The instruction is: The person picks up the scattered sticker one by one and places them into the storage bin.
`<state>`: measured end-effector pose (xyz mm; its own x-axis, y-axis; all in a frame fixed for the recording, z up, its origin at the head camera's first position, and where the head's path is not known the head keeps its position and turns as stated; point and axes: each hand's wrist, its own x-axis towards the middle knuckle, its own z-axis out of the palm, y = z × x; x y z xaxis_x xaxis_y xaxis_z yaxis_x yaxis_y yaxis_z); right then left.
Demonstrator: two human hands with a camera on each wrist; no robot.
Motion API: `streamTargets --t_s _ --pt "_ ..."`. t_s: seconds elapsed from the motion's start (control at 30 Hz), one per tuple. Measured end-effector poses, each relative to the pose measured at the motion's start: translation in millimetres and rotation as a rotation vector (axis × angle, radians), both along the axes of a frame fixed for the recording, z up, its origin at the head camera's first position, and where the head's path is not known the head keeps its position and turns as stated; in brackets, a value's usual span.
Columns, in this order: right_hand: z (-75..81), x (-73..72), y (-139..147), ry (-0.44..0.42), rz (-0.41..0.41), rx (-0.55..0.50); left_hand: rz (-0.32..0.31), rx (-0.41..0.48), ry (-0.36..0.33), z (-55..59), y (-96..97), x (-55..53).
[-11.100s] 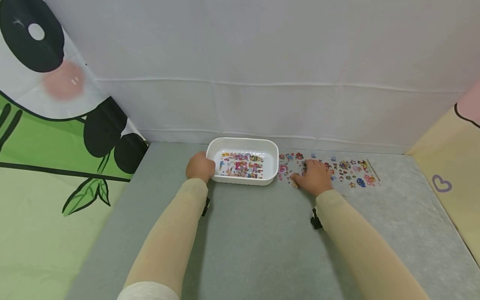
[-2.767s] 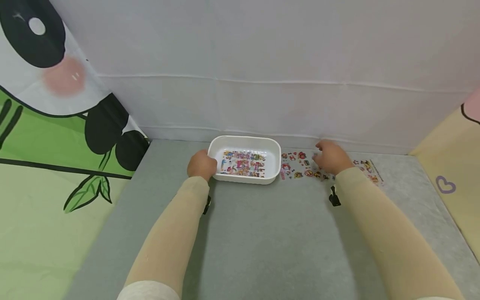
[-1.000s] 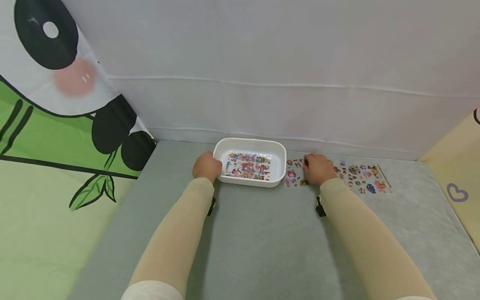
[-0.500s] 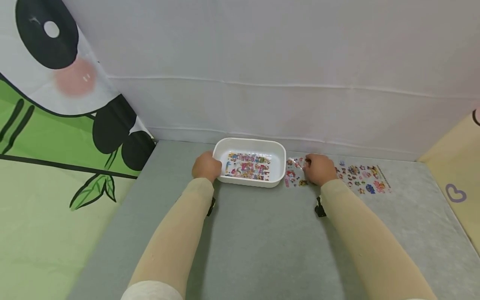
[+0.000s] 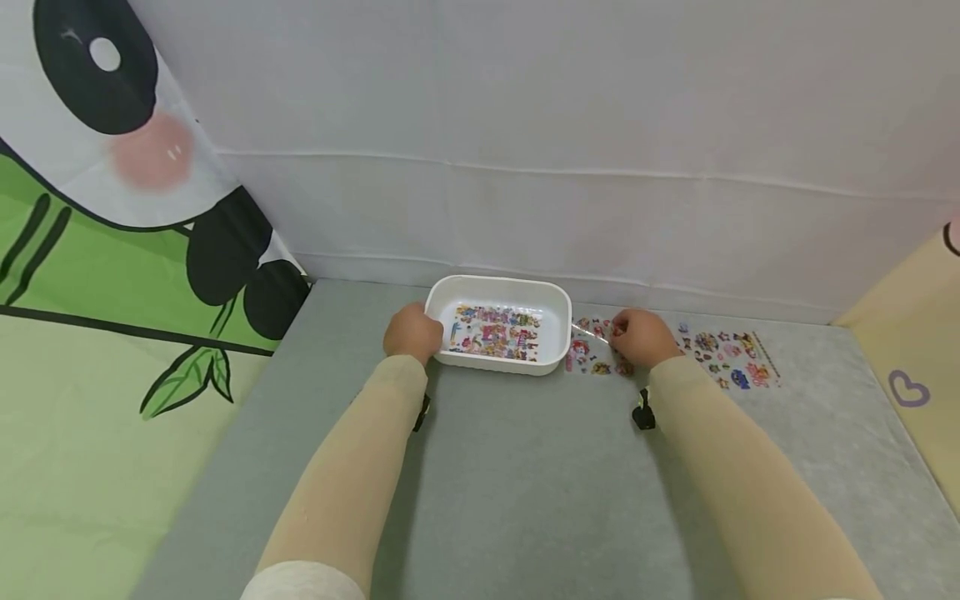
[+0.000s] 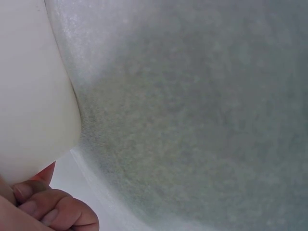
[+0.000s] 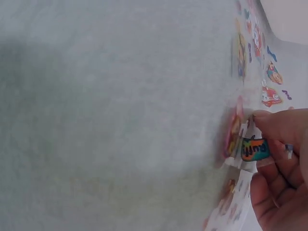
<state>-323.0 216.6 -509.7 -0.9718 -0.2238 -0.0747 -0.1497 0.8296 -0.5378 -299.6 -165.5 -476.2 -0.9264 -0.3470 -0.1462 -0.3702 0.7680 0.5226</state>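
A white plastic tray (image 5: 498,365) stands at the back of the table with a sheet of colourful cartoon stickers (image 5: 495,332) inside. My left hand (image 5: 413,333) grips its left end; in the left wrist view, curled fingers (image 6: 62,209) sit against the tray's wall (image 6: 36,96). To the right of the tray, my right hand (image 5: 645,337) pinches a clear sticker sheet (image 7: 255,149) between thumb and fingers, its near part bent up off the surface. More clear sticker sheets (image 5: 738,358) lie flat beneath and to the right of that hand, partly hidden by it.
The table has a grey cloth cover (image 5: 525,483). A white cloth wall (image 5: 562,225) rises directly behind the tray. Printed panels flank the table, a green cartoon one (image 5: 112,267) at left and a beige one (image 5: 911,333) at right.
My right hand came left from farther along the sheets and now pinches a clear sticker sheet, whose raised edge shows towards the tray. My left hand keeps its hold on the tray.
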Motion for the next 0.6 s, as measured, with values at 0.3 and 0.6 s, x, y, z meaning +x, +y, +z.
streamTargets --t_s 0.3,0.6 --pt "3.1 0.8 4.1 -0.031 0.018 -0.058 -0.007 0.002 0.010 -5.2 -3.2 -2.9" --pt "10.3 0.2 8.8 -0.173 0.009 -0.141 -0.010 0.000 0.005 -3.5 -2.6 -1.1"
